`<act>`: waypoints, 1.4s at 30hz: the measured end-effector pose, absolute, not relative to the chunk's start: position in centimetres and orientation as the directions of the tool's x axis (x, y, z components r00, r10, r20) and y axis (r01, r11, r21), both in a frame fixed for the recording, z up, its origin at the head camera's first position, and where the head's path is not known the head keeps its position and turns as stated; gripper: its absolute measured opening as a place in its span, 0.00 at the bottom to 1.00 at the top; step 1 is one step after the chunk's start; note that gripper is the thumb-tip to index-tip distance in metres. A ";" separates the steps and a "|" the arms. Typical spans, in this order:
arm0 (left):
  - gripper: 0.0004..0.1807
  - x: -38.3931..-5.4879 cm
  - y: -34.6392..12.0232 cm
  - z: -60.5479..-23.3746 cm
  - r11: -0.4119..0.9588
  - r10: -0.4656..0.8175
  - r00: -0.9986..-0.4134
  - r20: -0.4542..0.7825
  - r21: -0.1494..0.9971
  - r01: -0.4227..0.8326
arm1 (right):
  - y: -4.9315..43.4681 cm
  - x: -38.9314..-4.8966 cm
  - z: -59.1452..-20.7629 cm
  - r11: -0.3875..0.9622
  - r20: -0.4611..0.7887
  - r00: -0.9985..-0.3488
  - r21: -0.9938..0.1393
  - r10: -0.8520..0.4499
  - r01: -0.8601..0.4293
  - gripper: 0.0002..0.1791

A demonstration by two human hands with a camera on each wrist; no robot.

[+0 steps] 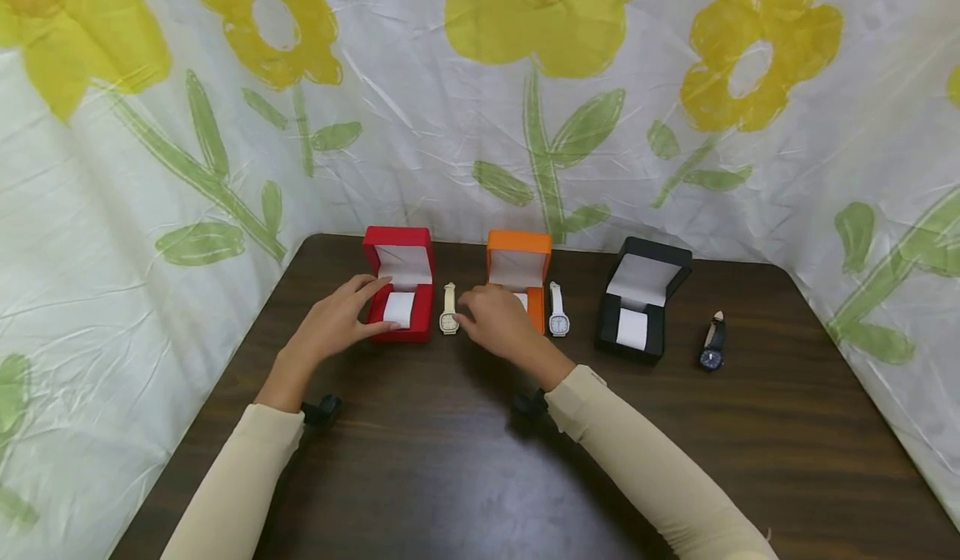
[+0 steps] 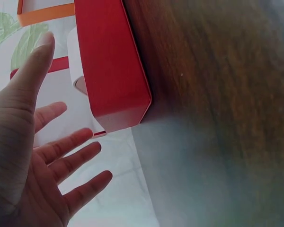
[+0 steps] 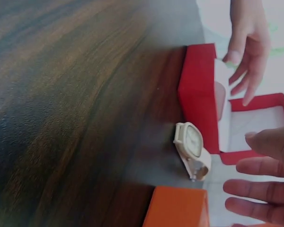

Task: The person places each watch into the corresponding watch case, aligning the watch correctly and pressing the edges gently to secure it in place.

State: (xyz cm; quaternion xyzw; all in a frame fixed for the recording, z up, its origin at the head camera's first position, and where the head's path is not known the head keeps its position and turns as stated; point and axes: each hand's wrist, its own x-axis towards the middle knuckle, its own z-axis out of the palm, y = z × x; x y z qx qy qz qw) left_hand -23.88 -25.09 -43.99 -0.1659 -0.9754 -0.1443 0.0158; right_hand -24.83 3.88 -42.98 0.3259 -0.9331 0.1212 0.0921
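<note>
A red watch box [image 1: 424, 313] stands with its lid up, a white cushion [image 1: 398, 309] inside. Over its left side my left hand [image 1: 334, 320] is spread, fingers apart and holding nothing; in the left wrist view its fingers [image 2: 68, 142] look straight. My right hand [image 1: 497, 320] hovers with loosely extended fingers between a cream watch [image 1: 448, 312] and the open orange watch box [image 1: 519, 242], partly hiding that box. In the right wrist view nothing sits between its fingers, and the cream watch [image 3: 193, 144] lies on the table beside the red box [image 3: 199, 90].
Right of the orange box lies a white watch [image 1: 558, 320]. Farther right stand an open black watch box [image 1: 656, 327] with a white cushion and a dark-strapped watch [image 1: 712, 347]. The brown table [image 1: 450, 460] backs onto a flower-printed cloth [image 1: 420, 127].
</note>
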 end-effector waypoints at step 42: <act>0.43 -26.1 -25.9 -44.7 0.863 0.393 -0.919 0.009 0.342 0.372 | 0.3 -26.4 -46.4 0.840 0.123 -0.832 0.050 -0.542 -0.540 0.23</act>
